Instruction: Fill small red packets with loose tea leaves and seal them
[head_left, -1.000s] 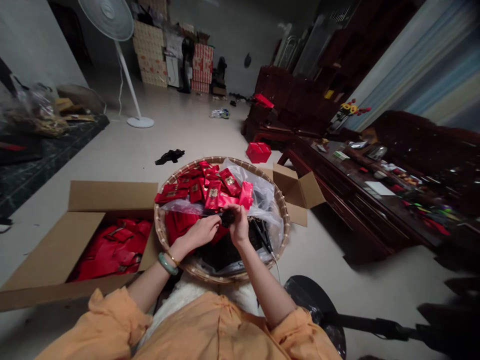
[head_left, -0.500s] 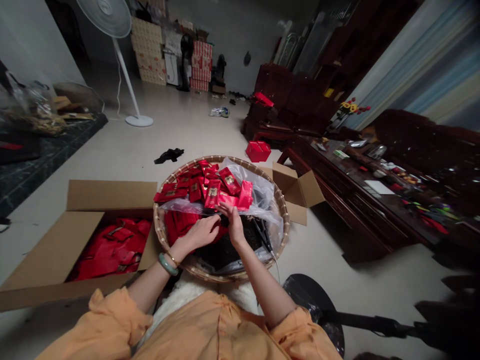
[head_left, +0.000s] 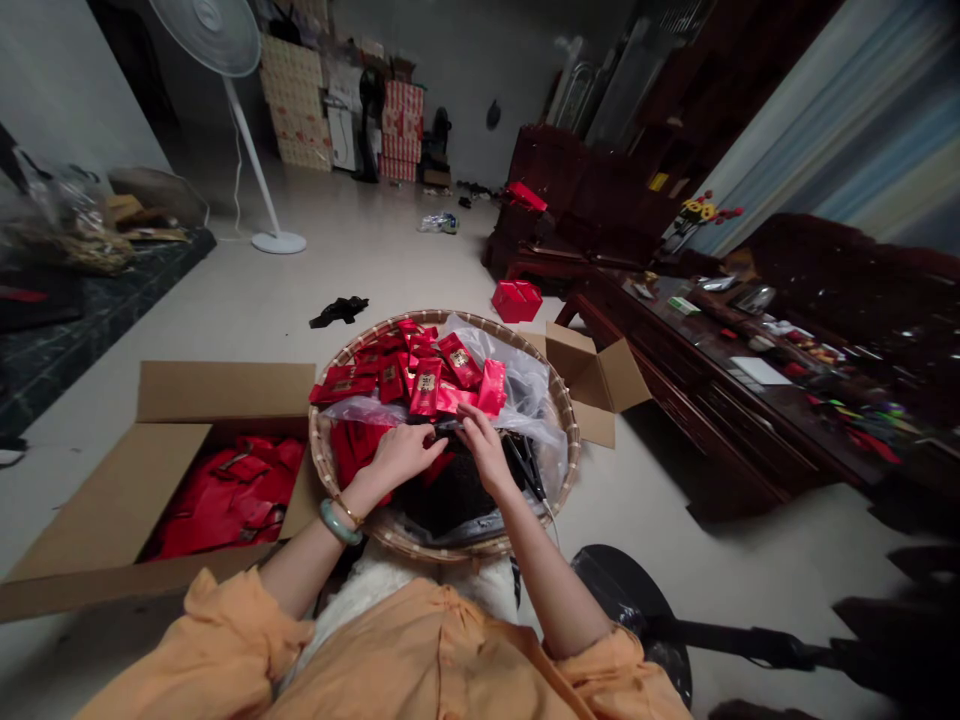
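head view: a dark wooden tabletop (head_left: 720, 345) runs along 2 to 3 o'clock, and a large cardboard box (head_left: 176, 490) at 9 o'clock holds red bags (head_left: 225, 500). a round woven basket (head_left: 318, 462) sits ahead on the tile floor (head_left: 225, 300), just beside the box, with red sachets (head_left: 426, 388) on a see-through plastic bag (head_left: 529, 385) above dark loose material (head_left: 442, 490). a small cardboard box (head_left: 592, 385) stands at its 1 o'clock rim. the left hand (head_left: 401, 455) and right hand (head_left: 484, 448) curl inward over the basket, fingertips pinched near the plastic's edge; what they grip is too small to tell.
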